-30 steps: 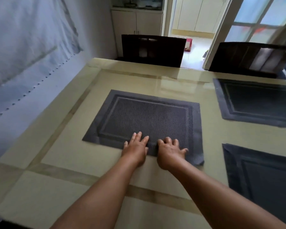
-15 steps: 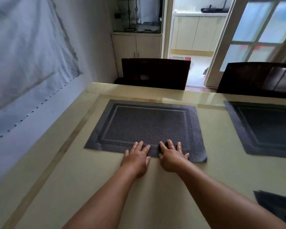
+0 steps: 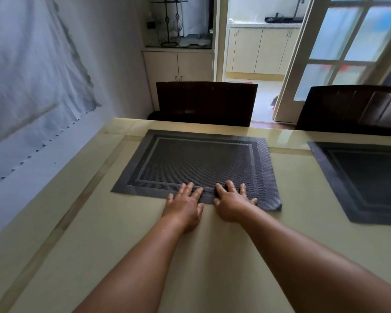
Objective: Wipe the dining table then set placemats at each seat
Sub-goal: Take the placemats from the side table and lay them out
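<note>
Pushing with flat fingers, the left hand (image 3: 185, 205) and right hand (image 3: 231, 203) have slid the dark placemat (image 3: 196, 163) away toward 12 o'clock, up near the chair (image 3: 207, 102). Both hands lie spread wide on its near edge, gripping nothing. Another placemat (image 3: 368, 177) lies at 3 o'clock on the worktop (image 3: 81, 233). This seat looks nearly done.

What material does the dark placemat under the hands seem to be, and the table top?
Dark grey rectangular placemat: probably woven vinyl or similar synthetic, matte; a fine weave texture and woven border bands show. Beige table top: glossy, likely glass or polished stone; it reflects the dark chair back.
</note>
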{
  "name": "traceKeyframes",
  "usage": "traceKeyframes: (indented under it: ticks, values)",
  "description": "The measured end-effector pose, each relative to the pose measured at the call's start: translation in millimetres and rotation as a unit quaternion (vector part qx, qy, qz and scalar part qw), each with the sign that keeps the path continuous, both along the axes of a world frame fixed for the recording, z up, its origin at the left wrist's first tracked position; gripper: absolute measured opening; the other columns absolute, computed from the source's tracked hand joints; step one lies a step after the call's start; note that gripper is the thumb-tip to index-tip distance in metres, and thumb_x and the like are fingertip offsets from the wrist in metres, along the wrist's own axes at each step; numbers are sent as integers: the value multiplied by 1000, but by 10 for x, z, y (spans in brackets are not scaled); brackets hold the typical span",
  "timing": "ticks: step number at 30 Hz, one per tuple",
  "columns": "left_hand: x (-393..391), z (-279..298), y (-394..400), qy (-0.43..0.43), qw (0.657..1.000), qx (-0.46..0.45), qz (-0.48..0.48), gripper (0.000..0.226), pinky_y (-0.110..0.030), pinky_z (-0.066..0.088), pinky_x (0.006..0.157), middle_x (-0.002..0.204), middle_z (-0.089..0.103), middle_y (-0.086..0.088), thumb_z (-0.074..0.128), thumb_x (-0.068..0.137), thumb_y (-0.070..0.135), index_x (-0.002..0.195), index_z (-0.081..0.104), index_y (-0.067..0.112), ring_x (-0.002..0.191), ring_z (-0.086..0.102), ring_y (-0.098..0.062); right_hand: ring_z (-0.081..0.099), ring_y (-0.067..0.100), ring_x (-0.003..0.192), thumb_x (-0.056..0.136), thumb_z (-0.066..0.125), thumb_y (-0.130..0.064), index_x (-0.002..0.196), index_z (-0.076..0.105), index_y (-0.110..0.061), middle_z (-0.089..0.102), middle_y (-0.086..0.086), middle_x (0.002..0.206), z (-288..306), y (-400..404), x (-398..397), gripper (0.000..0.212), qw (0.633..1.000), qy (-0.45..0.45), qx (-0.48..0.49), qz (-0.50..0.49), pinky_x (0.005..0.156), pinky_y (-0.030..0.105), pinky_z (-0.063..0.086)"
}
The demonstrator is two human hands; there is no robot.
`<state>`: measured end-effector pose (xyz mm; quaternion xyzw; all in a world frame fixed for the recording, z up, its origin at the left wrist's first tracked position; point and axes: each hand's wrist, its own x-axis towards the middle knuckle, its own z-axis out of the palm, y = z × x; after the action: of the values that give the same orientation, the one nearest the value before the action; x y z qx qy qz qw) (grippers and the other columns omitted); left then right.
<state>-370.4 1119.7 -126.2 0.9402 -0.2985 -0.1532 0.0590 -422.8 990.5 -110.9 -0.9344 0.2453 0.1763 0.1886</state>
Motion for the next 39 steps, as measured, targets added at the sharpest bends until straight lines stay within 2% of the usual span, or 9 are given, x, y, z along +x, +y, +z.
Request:
traceKeyframes:
  ticks: [3, 5, 9, 11, 13, 17, 22, 32, 39]
  values:
    - [-80, 17, -29, -3, 1000, 19, 10, 56, -49, 4, 116, 160, -3, -2, 28, 97, 38, 148, 9, 25, 146, -4, -21, -18, 33, 143, 97, 33, -41, 149, 4, -36, -13, -7, 159, -2, -4, -37, 60, 1000, -2, 24, 6, 110, 65, 0]
    - [-203, 46, -53, -13, 1000, 3, 15, 57, -47, 6, 116, 159, 2, -3, 31, 96, 38, 148, 12, 22, 146, 0, -22, -13, 27, 145, 97, 36, -38, 149, 9, -35, -9, -8, 159, -19, 1, -157, 59, 998, -56, 21, 3, 112, 60, 2]
    - [-597, 140, -129, -26, 991, -127, 25, 46, -39, 26, 110, 145, 38, -6, 43, 93, 28, 138, 35, 19, 134, 32, -25, 26, 20, 141, 93, 43, -19, 136, 44, -25, 38, 1, 149, -70, 120, -567, 43, 964, -264, 30, -10, 112, 39, 24]
    - [-852, 185, -182, -10, 982, -182, 50, 35, -37, 36, 101, 131, 49, -7, 44, 91, 22, 126, 45, 18, 121, 43, -25, 46, 25, 121, 90, 49, -17, 119, 55, -22, 55, 4, 127, -59, 209, -802, 30, 954, -298, 32, -34, 99, 34, 35]
    - [-1188, 233, -261, 4, 977, -207, 55, 26, -36, 38, 95, 123, 53, -6, 42, 91, 20, 116, 49, 18, 114, 45, -25, 50, 26, 106, 90, 48, -19, 109, 55, -19, 57, 7, 115, -27, 206, -1123, 20, 952, -300, 25, -61, 90, 35, 38]
    - [-1921, 297, -455, 34, 972, -230, 38, 20, -38, 42, 92, 118, 53, -6, 39, 93, 21, 110, 49, 18, 108, 47, -25, 48, 25, 101, 92, 44, -20, 108, 51, -16, 54, 8, 112, 55, -18, -1868, 18, 957, -286, -5, -51, 86, 32, 36]
    - [-2958, 358, -898, 92, 968, -233, 10, 33, -37, 43, 97, 125, 50, -4, 43, 91, 18, 124, 43, 19, 116, 45, -21, 46, 19, 108, 92, 43, -22, 115, 48, -19, 50, 2, 116, 177, -540, -2944, 24, 969, -246, -24, -19, 95, 32, 38]
    - [-4649, 322, -2157, 160, 971, -106, -140, 68, -36, 20, 117, 152, 25, -1, 52, 87, 19, 145, 18, 19, 141, 21, -19, 40, 23, 119, 91, 46, -25, 121, 51, -22, 47, 3, 125, 266, -1854, -4800, 31, 982, -148, -40, -107, 101, 34, 29]
    - [-5087, 152, -2394, 110, 966, 14, -233, 63, -46, 12, 116, 160, -1, 2, 45, 91, 33, 146, 14, 32, 146, -4, -18, 35, 29, 127, 90, 44, -23, 133, 34, -15, 39, 9, 137, 157, -2261, -5454, 45, 973, -40, -120, -194, 105, 40, 29]
